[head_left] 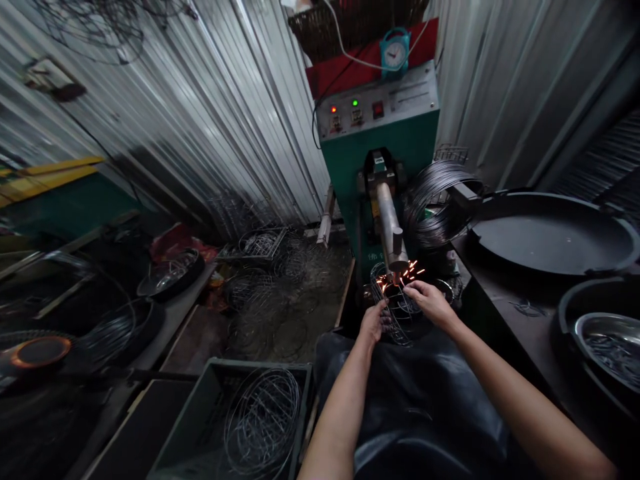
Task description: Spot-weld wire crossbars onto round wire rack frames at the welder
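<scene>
My left hand (pixel 375 321) is closed on the near left side of a round wire frame (pixel 399 328), which stands tilted under the machine's arm. To its right, my right hand (pixel 429 300) pinches at the frame's upper part, close to the electrode; whether a small wire piece is between the fingertips is too small to tell. Orange sparks fly from where the tip of the spot welder (pixel 391 227) meets the wire. A dark, shiny apron (pixel 415 400) covers my lap just below the frame.
Left of my lap, a green crate (pixel 213 373) holds wire frames (pixel 265 417). A wire coil (pixel 437 203) hangs beside the welder. On the right bench stand a wide black pan (pixel 540 233) and a metal bowl (pixel 610 327) of small parts. More wirework (pixel 260 243) lies on the floor.
</scene>
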A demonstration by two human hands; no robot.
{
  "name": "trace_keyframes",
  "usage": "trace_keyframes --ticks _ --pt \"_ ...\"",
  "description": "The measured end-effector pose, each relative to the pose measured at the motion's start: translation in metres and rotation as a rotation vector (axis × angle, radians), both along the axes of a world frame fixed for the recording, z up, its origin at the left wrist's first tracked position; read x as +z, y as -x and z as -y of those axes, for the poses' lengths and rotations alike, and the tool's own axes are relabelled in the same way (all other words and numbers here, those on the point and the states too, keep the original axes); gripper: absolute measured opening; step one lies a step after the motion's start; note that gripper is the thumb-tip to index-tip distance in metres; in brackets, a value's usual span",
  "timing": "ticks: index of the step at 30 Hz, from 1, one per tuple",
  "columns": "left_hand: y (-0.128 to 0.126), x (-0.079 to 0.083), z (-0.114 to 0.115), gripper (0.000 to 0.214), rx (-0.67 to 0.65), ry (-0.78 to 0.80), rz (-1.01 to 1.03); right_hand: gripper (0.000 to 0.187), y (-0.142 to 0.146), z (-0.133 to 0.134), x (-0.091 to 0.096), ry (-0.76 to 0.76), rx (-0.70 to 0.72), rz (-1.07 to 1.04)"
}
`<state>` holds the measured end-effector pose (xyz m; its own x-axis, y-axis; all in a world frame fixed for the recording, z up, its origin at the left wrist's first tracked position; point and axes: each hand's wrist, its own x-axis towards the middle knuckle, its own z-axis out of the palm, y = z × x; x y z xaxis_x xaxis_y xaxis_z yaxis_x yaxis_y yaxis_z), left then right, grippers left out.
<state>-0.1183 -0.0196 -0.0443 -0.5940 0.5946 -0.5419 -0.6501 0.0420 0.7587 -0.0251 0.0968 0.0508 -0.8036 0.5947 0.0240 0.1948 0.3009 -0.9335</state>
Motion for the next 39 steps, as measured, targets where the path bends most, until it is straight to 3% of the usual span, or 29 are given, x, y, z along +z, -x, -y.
trace_keyframes --ticks 4,6,9,12,15,20,30,39 --pt "0.002 -0.003 0.005 0.057 -0.088 -0.010 -0.032 0.029 -0.009 -0.001 -0.003 0.063 -0.007 -0.009" --pt "0.000 -0.006 0.013 0.061 -0.102 0.017 -0.154 0.035 -0.024 -0.001 -0.010 0.124 0.001 0.000" --pt "-0.004 -0.014 0.029 0.064 -0.061 0.138 -0.687 0.043 -0.053 0.000 -0.026 0.216 0.071 0.030" --pt "-0.005 -0.022 0.035 0.077 -0.114 0.246 -1.295 0.041 -0.073 0.007 -0.040 0.235 0.171 0.065" --pt "-0.001 -0.025 0.027 0.068 -0.160 0.291 -1.540 0.035 -0.076 0.017 -0.045 0.193 0.149 0.067" --pt "0.008 -0.028 0.018 0.045 -0.253 0.162 -1.542 0.031 -0.072 0.025 -0.038 0.165 0.185 0.027" --pt "0.006 -0.021 0.014 0.051 -0.168 0.113 -1.383 0.028 -0.059 0.018 -0.027 -0.018 0.099 0.004" --pt "0.006 -0.022 0.012 0.051 -0.178 0.072 -1.338 0.032 -0.071 0.020 -0.038 0.072 0.074 0.026"
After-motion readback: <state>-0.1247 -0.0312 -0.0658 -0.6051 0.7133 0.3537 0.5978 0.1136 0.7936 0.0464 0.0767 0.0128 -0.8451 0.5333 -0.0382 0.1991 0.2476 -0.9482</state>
